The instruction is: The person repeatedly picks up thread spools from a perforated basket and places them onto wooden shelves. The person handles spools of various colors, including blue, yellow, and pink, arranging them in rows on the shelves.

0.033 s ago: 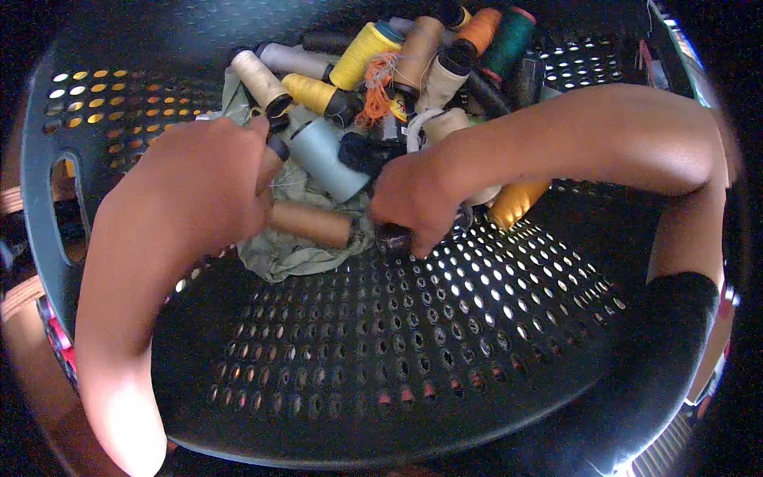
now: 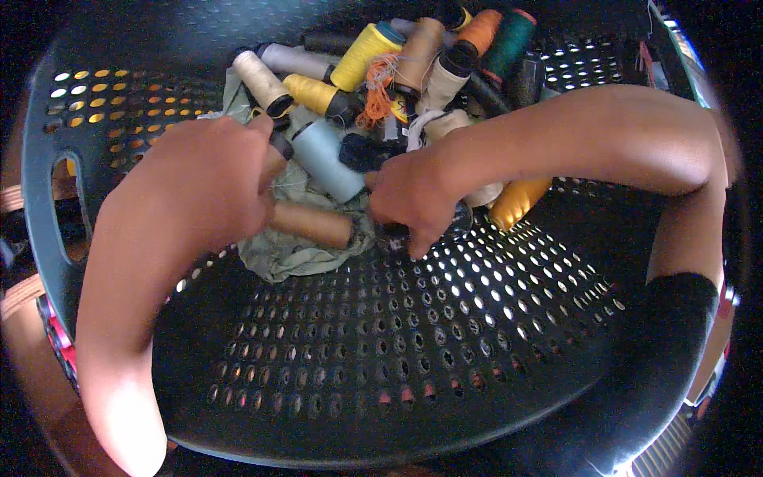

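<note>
Two bare hands work among thread spools heaped at the far side of a black perforated basket. The left hand lies curled over a pale green cloth, its fingers closed at a small dark spool end beside a light blue spool; how firm that grip is cannot be told. A tan spool lies on the cloth, just under the left hand and touching it. The right hand reaches in from the right, knuckles up, fingers bent down onto a dark object on the basket floor; whether the grip has closed on it cannot be told, as the hand hides it. A gold spool lies just beyond the right wrist. Behind the hands the pile holds a cream spool, two yellow spools, an orange spool, a dark green spool and a tangle of loose orange thread. Light shows through the basket's holes.
</note>
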Motion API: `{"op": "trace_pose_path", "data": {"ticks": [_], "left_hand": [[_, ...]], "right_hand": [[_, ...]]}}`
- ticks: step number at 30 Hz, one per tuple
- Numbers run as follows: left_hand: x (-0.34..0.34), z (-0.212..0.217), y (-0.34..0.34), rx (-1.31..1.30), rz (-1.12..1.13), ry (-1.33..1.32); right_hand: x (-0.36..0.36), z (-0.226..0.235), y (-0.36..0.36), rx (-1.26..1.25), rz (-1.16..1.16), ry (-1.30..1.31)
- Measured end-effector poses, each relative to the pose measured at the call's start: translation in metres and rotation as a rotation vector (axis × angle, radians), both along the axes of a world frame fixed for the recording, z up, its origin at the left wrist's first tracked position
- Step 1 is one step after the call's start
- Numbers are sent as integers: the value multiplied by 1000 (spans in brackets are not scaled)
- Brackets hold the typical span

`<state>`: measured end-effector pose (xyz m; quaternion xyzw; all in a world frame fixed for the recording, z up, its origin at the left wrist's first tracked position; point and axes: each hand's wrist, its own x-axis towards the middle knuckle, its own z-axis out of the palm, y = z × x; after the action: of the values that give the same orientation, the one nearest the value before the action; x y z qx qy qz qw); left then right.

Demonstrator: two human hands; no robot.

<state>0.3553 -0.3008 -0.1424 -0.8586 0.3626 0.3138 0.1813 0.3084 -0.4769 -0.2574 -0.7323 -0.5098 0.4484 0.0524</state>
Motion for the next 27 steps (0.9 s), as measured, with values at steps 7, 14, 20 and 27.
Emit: {"op": "trace_pose_path", "data": {"ticks": [7,14,20,27], "left_hand": [[-5,-4,-4,56,-42,84],[-23,-37,16,-76,-105,228],[-27,-75,12,-231,-255,360],[3,-21,-2,-348,65,13]], "right_hand": [[-7,-9,-2,78,4,27],[-18,-11,3,-189,-59,40],[32,-5,-20,-206,-116,107],[78,47,-10,-18,-571,93]]}}
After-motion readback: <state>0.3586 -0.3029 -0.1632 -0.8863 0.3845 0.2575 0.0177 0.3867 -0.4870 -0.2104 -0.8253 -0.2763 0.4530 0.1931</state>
